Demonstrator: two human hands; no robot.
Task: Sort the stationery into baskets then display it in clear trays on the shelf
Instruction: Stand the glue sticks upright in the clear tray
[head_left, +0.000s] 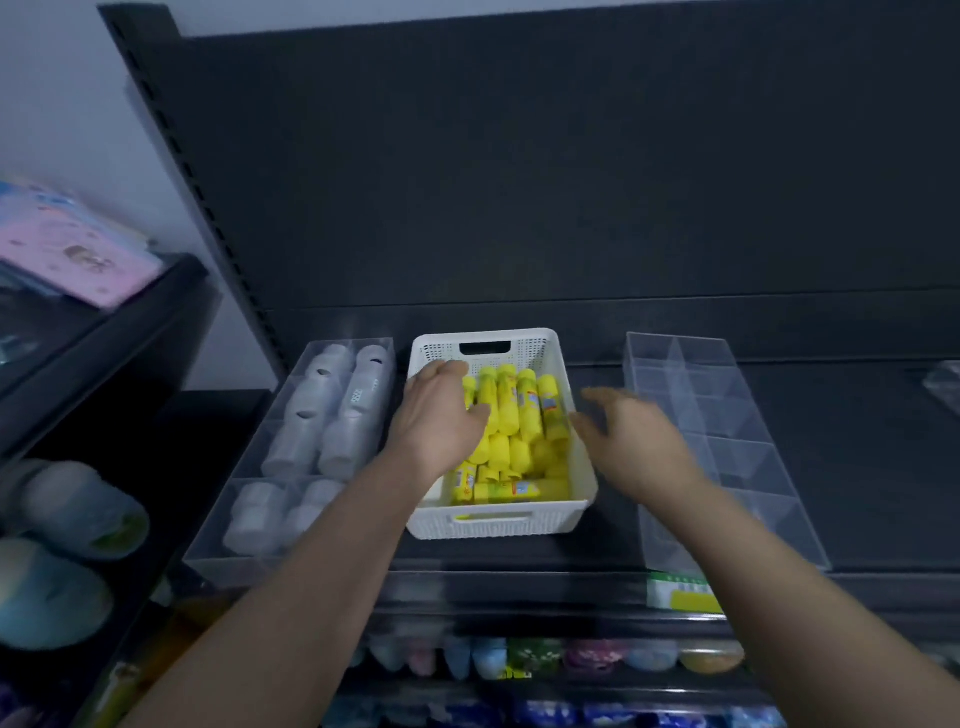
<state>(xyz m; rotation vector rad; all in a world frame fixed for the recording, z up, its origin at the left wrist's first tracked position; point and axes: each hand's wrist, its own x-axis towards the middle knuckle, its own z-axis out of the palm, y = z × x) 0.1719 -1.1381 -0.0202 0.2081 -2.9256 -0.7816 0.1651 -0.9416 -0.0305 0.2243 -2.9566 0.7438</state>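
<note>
A white perforated basket (498, 522) stands on the dark shelf, filled with several yellow glue sticks (519, 410). My left hand (441, 410) reaches into the basket's left side, fingers down among the sticks; what it grips is hidden. My right hand (631, 441) hovers blurred over the basket's right rim with fingers spread, holding nothing. A clear divided tray (727, 415) with bare compartments lies to the right. Another clear tray (244, 556) on the left holds several white bottles (343, 410).
The dark shelf (857, 467) runs on to the right under a dark back panel. A green-and-yellow label (680, 592) sits on the shelf's front edge. Colourful items fill the lower shelf (519, 660). A side rack at left carries pink packets (78, 249) and rolls.
</note>
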